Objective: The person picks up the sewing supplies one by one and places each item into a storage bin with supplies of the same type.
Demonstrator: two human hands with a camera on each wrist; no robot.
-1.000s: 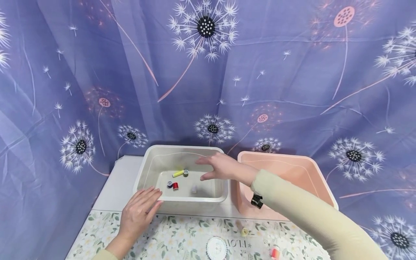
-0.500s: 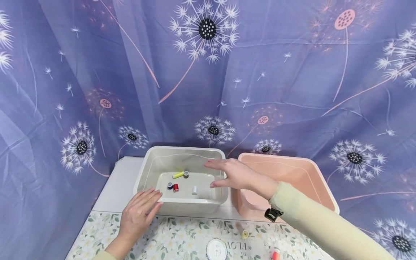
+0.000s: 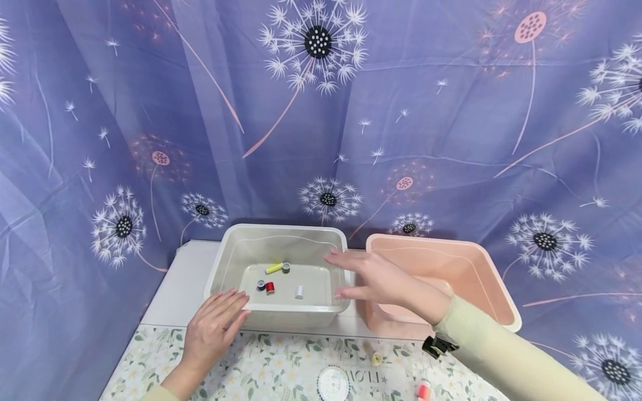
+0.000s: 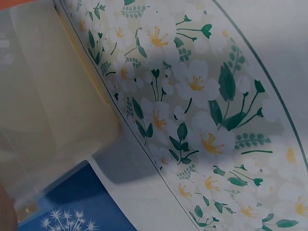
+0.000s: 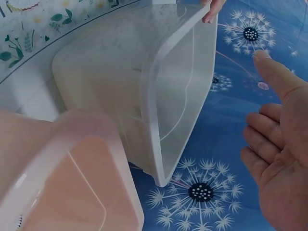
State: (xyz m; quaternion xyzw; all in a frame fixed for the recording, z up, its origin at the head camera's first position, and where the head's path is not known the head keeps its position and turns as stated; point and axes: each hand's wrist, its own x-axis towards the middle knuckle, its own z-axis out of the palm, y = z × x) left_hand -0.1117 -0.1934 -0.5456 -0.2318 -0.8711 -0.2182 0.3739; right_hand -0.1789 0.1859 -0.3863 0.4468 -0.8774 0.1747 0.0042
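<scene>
In the head view my left hand (image 3: 213,328) rests its fingertips on the front left rim of a grey bin (image 3: 286,227). My right hand (image 3: 378,278) is held over that bin's right rim, fingers extended, thumb apart, holding nothing. Inside lie a yellow thread spool (image 3: 273,268), a dark green one (image 3: 286,268), a navy one (image 3: 261,285), a red one (image 3: 270,288) and a white one (image 3: 299,292). The right wrist view shows my right palm (image 5: 288,154) bare beside the bin. In the left wrist view, only the bin's outer wall (image 4: 53,101) and a sliver of finger show.
A pink bin (image 3: 426,239) stands on the right, partly under my right forearm. On the floral mat (image 3: 281,367) in front lie a pale yellow spool (image 3: 377,359), an orange-red spool (image 3: 424,391) and a round white disc (image 3: 333,384). A blue-purple curtain (image 3: 281,184) hangs behind.
My right hand has moved right, from over the grey bin's inside to its right rim. The white spool, blurred at first, now shows sharply on the bin's floor. My left hand stays in place.
</scene>
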